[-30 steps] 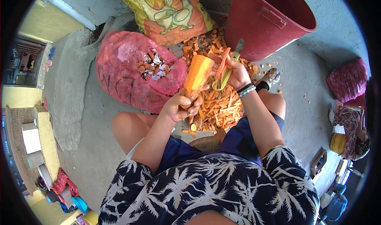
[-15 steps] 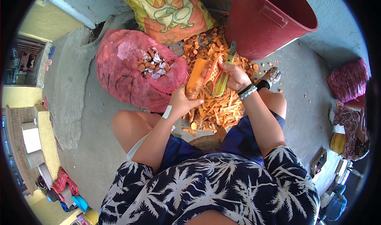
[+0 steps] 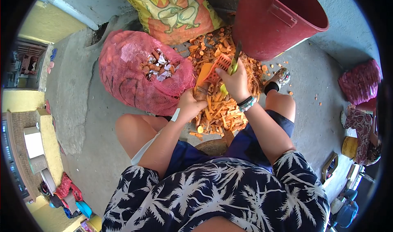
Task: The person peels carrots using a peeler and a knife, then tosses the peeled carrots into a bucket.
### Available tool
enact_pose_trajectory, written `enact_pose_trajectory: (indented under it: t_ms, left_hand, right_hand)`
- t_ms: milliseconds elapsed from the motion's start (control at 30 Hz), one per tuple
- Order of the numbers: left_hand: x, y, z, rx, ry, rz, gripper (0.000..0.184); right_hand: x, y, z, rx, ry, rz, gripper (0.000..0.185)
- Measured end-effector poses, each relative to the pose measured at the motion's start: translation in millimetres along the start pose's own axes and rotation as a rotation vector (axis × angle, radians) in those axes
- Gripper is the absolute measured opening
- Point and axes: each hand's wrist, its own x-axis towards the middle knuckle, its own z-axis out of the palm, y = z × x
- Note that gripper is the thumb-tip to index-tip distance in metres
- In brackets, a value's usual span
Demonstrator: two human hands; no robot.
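Observation:
My left hand [image 3: 191,105] is closed round the lower end of a thick carrot [image 3: 203,77], whose upper part shows bare orange flesh. In my right hand [image 3: 236,80] are two tools: an orange peeler [image 3: 220,67] with a perforated body, and a knife [image 3: 238,52] with a yellow-green handle and its blade pointing away from me. The peeler lies against or just over the carrot's right side; its cutting edge is hidden. Below both hands spreads a heap of carrot peels and pieces [image 3: 223,113] on the floor.
A pink mesh sack [image 3: 118,74] of carrots, with scraps on it, stands left of the heap. Behind are a yellow-orange sack [image 3: 176,15] with printed birds and a tall red bin [image 3: 262,27]. Purple bundled sacks [image 3: 360,82] lie at far right, near another person [image 3: 360,125].
My right hand has turned over and moved left and down, bringing the peeler across to the carrot. The knife has swung more upright. My left hand has barely shifted.

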Motion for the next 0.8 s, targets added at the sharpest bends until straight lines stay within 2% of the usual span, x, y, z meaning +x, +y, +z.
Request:
enact_pose_trajectory:
  t_ms: [33, 67, 133, 167, 233, 267, 367, 433, 467, 500, 533, 567, 600, 633, 767, 800]
  left_hand:
    - [0.6, -3.0, 0.0, 0.033, 0.008, 0.011, 0.03]
    - [2.2, -5.6, -1.1, 0.034, 0.006, 0.011, 0.03]
    - [5.5, -6.2, -4.4, 0.138, -0.008, -0.11, 0.032]
    - [3.4, -4.4, -3.5, 0.137, -0.006, -0.106, 0.032]
    - [-2.4, -0.3, -2.2, 0.117, 0.024, -0.1, 0.033]
    - [-1.6, -3.3, -3.3, 0.116, 0.026, -0.1, 0.033]
    - [1.6, -8.5, -3.6, 0.064, 0.03, -0.088, 0.032]
    - [-0.6, 4.3, -5.8, 0.385, 0.071, 0.022, 0.034]
    - [-1.9, 5.3, -6.2, 0.389, 0.067, 0.019, 0.034]
    - [-3.7, 5.9, -5.5, 0.404, 0.071, 0.011, 0.036]
    - [-4.6, 6.7, -4.8, 0.418, 0.076, 0.007, 0.037]
    - [-6.9, 7.4, -4.8, 0.42, 0.076, 0.011, 0.037]
    - [-10.6, 7.9, -5.0, 0.362, 0.09, 0.031, 0.037]
    - [-11.4, 8.5, -6.6, 0.304, 0.105, 0.05, 0.037]
    - [-2.0, -1.3, -7.3, 0.091, 0.09, -0.031, 0.024]
    - [-2.1, 9.5, -7.8, -0.1, 0.006, -0.125, 0.017]
  right_hand:
    - [3.7, 3.5, -0.7, -0.186, 0.017, -0.134, 0.048]
    - [16.6, 8.7, -4.7, -0.327, 0.147, -0.106, 0.036]
    - [46.9, 8.5, -24.8, -0.132, 0.291, -0.047, 0.028]
    - [57.8, 10.6, -36.7, -0.26, 0.463, -0.094, 0.027]
    - [67.5, 10.5, -50.9, -0.037, 0.499, -0.091, 0.025]
    - [62.9, 15.8, -54.2, -0.064, 0.443, -0.069, 0.022]
    - [6.8, -29.1, -5.0, -0.154, 0.194, 0.012, 0.028]
    - [5.7, 18.7, 4.1, -0.451, 0.205, -0.414, 0.035]
    - [21.0, 28.1, -0.9, -0.336, 0.182, -0.31, 0.034]
    - [28.7, -6.6, -8.0, -0.165, 0.208, 0.065, 0.031]
    - [51.7, 4.9, -25.8, -0.241, 0.361, 0.165, 0.03]
    - [62.2, 13.4, -42.4, -0.252, 0.486, -0.033, 0.03]
    - [88.1, 61.7, -70.3, -0.224, 0.621, -0.105, 0.029]
    - [82.0, 48.8, -72.8, -0.058, 0.59, 0.059, 0.027]
    - [19.2, -7.9, -12.7, -0.051, 0.278, 0.008, 0.022]
    - [1.3, -6.7, 0.1, -0.109, 0.152, -0.041, 0.026]
